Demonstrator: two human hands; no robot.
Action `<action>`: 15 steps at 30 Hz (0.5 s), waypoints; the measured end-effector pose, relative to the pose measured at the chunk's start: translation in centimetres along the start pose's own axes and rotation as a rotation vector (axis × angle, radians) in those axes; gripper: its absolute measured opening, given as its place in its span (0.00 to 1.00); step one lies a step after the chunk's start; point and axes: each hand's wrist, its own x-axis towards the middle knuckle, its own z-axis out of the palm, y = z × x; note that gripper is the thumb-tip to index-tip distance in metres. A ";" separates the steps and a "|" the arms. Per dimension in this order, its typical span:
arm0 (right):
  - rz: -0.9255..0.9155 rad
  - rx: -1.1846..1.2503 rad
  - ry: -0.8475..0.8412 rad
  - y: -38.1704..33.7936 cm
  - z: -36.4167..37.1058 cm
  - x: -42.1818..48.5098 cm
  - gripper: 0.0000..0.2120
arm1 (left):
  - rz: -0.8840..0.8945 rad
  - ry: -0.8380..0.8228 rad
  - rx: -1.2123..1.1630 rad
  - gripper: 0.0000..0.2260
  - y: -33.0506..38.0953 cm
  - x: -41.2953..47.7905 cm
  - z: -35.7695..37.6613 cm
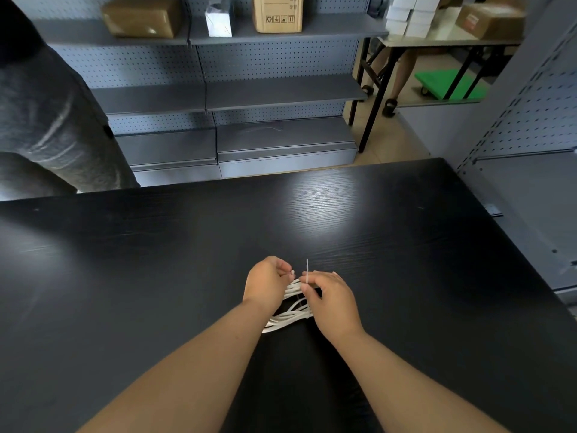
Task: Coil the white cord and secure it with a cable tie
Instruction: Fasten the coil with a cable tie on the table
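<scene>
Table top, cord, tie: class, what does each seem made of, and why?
Table top: likely black wood veneer, satin; grain lines catch the glare. White cord: probably plastic-sheathed, smooth, bends in loops. Cable tie: likely thin stiff plastic; its tail stands upright.

Both hands meet over black table (374,245). Left hand (267,284) grips coiled white cord (292,318) at far end. Right hand (332,296) pinches cable tie (307,271), tail pointing up. Grey shelving (281,92) behind, cardboard box (277,12) on top shelf.
</scene>
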 end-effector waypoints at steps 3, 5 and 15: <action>0.086 0.071 0.000 -0.4 -0.2 0.0 0.08 | -0.022 0.025 -0.032 0.08 0.0 -0.1 0.1; 0.158 0.138 0.002 -0.6 -0.5 0.1 0.07 | -0.013 0.036 -0.034 0.07 0.0 -0.1 0.2; 0.265 0.237 -0.033 -1.1 -0.7 0.8 0.06 | 0.051 0.009 0.057 0.01 -0.1 -0.5 0.5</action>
